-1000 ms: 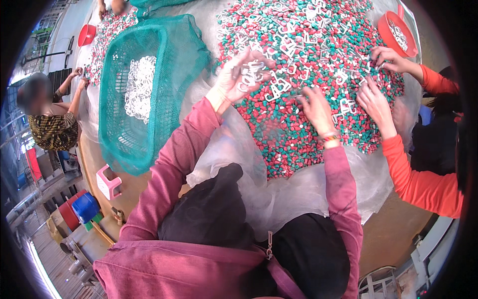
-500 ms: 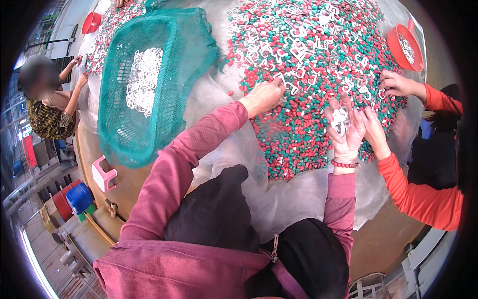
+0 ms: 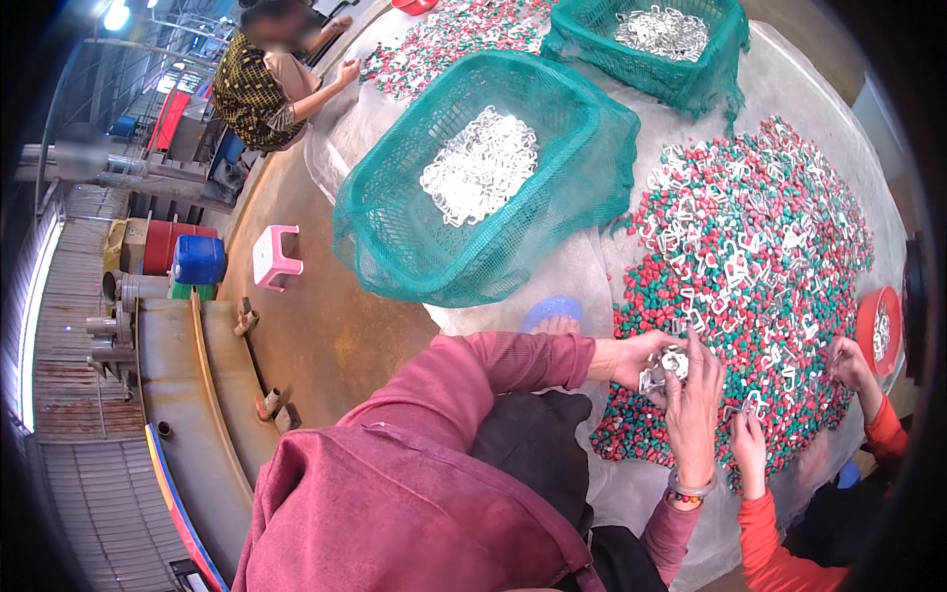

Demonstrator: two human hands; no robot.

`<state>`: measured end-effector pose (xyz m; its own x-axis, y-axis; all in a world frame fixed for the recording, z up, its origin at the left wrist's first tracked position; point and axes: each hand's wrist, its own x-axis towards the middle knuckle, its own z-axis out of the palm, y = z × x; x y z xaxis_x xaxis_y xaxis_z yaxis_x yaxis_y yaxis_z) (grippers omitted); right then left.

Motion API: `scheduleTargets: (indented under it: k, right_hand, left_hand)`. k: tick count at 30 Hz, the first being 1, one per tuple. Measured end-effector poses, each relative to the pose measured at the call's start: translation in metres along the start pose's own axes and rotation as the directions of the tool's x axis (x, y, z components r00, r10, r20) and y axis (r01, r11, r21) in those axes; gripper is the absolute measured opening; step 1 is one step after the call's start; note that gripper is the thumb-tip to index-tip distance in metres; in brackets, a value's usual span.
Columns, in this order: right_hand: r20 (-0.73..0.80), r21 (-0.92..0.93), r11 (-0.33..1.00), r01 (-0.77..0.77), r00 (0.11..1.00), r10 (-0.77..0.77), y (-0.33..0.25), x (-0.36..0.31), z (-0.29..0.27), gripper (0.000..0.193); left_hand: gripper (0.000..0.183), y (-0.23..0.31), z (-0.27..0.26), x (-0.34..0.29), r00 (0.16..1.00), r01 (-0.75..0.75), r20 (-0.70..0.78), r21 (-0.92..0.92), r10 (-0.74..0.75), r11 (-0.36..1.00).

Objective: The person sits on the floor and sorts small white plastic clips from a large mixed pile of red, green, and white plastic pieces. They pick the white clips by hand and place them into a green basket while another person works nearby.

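Observation:
My left hand [image 3: 634,361] and my right hand [image 3: 696,395] meet over the near left part of a pile. Between them is a small clump of white and silvery hook-shaped pieces [image 3: 674,364]. The left fingers close on the clump from the left, and the right hand curls round its other side, bracelets at the wrist. Beneath them spreads a pile of small red and green cone-like pieces [image 3: 671,296], strewn with white looped pieces [image 3: 735,266]. Part of the clump is hidden behind my fingers.
A netted green basket [image 3: 360,222] holds white pieces, with a second basket [image 3: 725,74] beyond. At right, a co-worker's hands [image 3: 750,449] work in the pile beside a red bowl [image 3: 888,306]. Another person [image 3: 261,94] sits far left. A pink stool [image 3: 276,257] stands on the floor.
The view has swung left. My left hand has come from the pile across to my right hand, which carried the clump in its palm; both now hold it together.

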<state>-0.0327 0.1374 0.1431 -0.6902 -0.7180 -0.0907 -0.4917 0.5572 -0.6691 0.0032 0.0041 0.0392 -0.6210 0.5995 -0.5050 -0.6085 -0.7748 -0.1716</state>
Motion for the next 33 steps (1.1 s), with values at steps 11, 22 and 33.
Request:
scheduleTargets:
  k: [11,22,33]
  right_hand:
    - [-0.043,0.135,0.971,-0.196,0.978,0.203,0.039,-0.013,-0.05,0.044]
    - [-0.04,0.063,0.972,-0.225,0.973,0.228,0.071,-0.008,-0.036,0.061]
    - [0.082,-0.006,0.973,-0.233,0.969,0.232,0.12,0.043,0.056,0.074]
  left_hand:
    - [0.035,0.167,0.036,-0.198,0.483,-0.834,0.454,-0.022,0.748,0.552]
    - [0.032,0.187,0.018,-0.16,-0.038,-0.015,0.517,0.855,0.855,-0.518]
    - [0.086,0.122,-0.002,0.055,0.75,0.369,0.393,0.419,0.532,-0.83]
